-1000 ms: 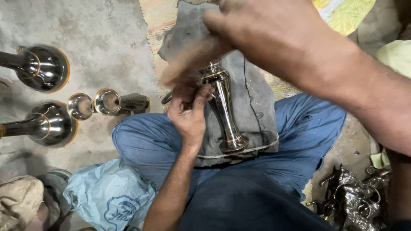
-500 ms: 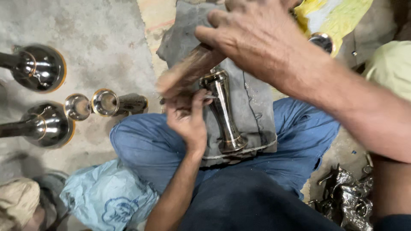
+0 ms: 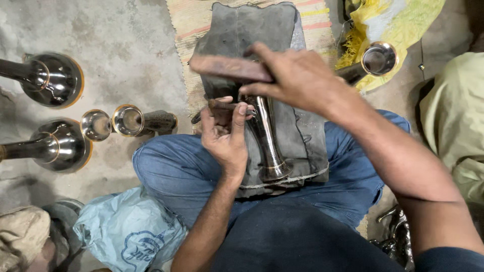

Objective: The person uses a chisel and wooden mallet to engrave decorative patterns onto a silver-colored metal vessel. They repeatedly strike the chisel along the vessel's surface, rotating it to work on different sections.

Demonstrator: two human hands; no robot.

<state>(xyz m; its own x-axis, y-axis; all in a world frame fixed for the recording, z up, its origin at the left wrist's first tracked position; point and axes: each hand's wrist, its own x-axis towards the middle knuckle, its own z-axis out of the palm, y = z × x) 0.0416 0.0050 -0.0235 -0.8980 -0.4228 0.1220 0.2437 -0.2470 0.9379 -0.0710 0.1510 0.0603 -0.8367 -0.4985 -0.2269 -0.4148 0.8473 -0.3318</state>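
- Head view, looking straight down onto crossed legs in blue trousers (image 3: 176,171), a grey cloth (image 3: 282,100) draped over the lap and running to the far side.
- Lying on that cloth, centre of frame: a slim shiny metal stem piece (image 3: 267,141), flared base toward the near side, narrow top toward the far side under the hands.
- Left hand (image 3: 224,136) reaching up from the near side, forearm bare, wrist bent, palm turned inward; fingers curled shut around a thin dark tool (image 3: 217,106) held against the top of the stem, thumb pressed along the stem's left flank.
- Right hand (image 3: 297,80) coming in from the right, forearm slanting across the right knee, knuckles up; fingers wrapped tightly on a brown wooden block (image 3: 227,68) held level just above the thin tool, its free end pointing left.
- Far right, on a yellow cloth (image 3: 403,25): a polished metal cup piece (image 3: 378,59), open mouth facing up.
- Left, on the bare concrete floor (image 3: 126,50): two large shiny domed pieces (image 3: 53,80) with long necks, one farther, one nearer.
- Just right of the nearer dome: two small metal cups (image 3: 126,121) side by side, touching or almost so.
- Near left corner: a pale blue plastic bag (image 3: 126,231) against the left knee.
- Near right: a heap of small metal parts (image 3: 396,236), partly hidden by the right arm.
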